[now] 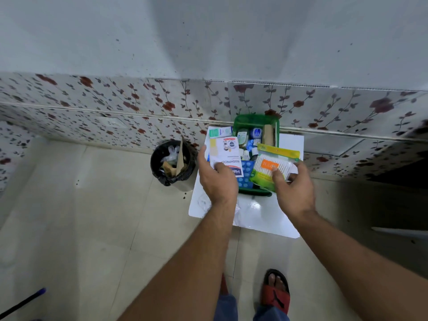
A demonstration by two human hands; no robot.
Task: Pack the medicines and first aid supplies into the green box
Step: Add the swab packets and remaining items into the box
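At far left a dark stick (22, 303) lies on the floor tiles. Further right a black bin (171, 162) stands against the flowered wall, just beside the white table (266, 218), near enough to take wrappers.

The left hand (217, 179) grasps a plaster box (225, 156) by its near end, thumb on the left edge and fingers curled over the printed face. It holds the box flat above the left rim of the green box (256, 120), probably so it can slide in on top of what lies there. Behind it a small carton (220, 131) rests on the table, not yet packed.

The green box sits on the table against the wall, already holding small bottles, blue packets, a tan roll (268, 134) and a blue blister sheet (246, 169).

The right hand (294, 189) pinches a cotton-bud pack (273, 166) at its near corner, fingers closed on it, tilted over the box's right side. Likely both flat items go in last because they can lie across the bulkier bottles.
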